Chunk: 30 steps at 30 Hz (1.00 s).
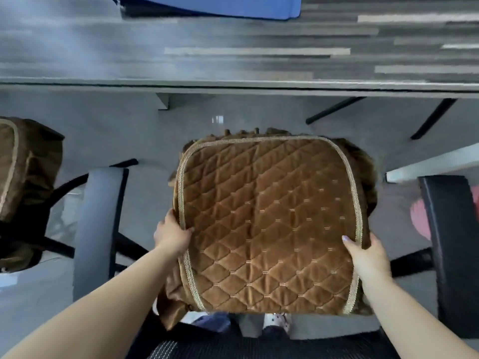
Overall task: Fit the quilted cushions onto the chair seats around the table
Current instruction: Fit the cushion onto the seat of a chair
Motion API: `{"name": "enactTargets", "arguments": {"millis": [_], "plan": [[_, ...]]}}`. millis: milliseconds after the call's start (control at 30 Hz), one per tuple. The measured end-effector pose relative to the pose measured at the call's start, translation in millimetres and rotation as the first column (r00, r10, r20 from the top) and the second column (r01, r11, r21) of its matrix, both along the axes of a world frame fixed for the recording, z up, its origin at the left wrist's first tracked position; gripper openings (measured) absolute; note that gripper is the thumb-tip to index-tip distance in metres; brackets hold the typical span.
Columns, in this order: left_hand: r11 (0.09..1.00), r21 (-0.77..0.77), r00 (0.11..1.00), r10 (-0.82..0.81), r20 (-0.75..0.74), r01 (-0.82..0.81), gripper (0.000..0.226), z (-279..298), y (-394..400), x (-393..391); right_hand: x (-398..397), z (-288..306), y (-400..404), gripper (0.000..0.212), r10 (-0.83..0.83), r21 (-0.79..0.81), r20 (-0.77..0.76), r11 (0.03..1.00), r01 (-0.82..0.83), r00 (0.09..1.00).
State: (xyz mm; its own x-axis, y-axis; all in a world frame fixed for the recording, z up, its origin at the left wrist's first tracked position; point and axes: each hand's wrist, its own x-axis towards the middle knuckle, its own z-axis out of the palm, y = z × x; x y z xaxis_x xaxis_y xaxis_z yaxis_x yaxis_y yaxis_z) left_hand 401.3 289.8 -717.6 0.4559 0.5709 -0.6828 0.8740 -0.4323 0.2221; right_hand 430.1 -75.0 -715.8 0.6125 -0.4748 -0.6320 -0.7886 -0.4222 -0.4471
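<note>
A brown quilted cushion [272,224] with gold braid trim and a gathered skirt lies flat over the chair seat below me, between the two armrests. My left hand [172,235] grips its left edge, thumb on top and fingers under the trim. My right hand [368,255] holds the right edge the same way. The seat itself is hidden under the cushion. A second brown cushion [23,172] covers the chair at the far left.
The grey striped table [233,60] runs across the top, its edge just beyond the cushion, with a blue object [212,6] on it. A grey armrest [98,229] stands at left, a black armrest [451,250] at right. Mesh chair back [259,348] at the bottom.
</note>
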Motion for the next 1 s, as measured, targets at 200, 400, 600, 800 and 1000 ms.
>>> {"name": "enactTargets", "arguments": {"millis": [200, 400, 600, 800, 1000], "plan": [[0.987, -0.063, 0.985, 0.151, 0.081, -0.146, 0.075, -39, -1, -11, -8, -25, -11, 0.068, 0.215, -0.062, -0.075, 0.974, -0.219, 0.974], [0.974, -0.033, 0.940, 0.226, 0.257, -0.225, 0.051, -40, 9, 9, 21, -39, -2, 0.054, 0.217, 0.009, -0.077, 0.976, -0.217, 0.973], [0.993, 0.069, 0.986, 0.086, 0.144, -0.097, 0.064, -38, 13, 23, 20, -58, -3, 0.057, 0.093, -0.089, -0.137, 0.990, -0.106, 0.986], [0.975, 0.219, 0.989, -0.068, 0.130, 0.038, 0.066, -31, 7, 17, 49, -53, -4, 0.055, 0.131, -0.044, 0.007, 0.990, -0.131, 0.991], [0.997, 0.018, 0.996, 0.076, 0.047, -0.077, 0.084, -48, 19, 44, 99, -45, -4, 0.064, -0.041, 0.171, 0.063, 0.985, 0.029, 0.997]]}}
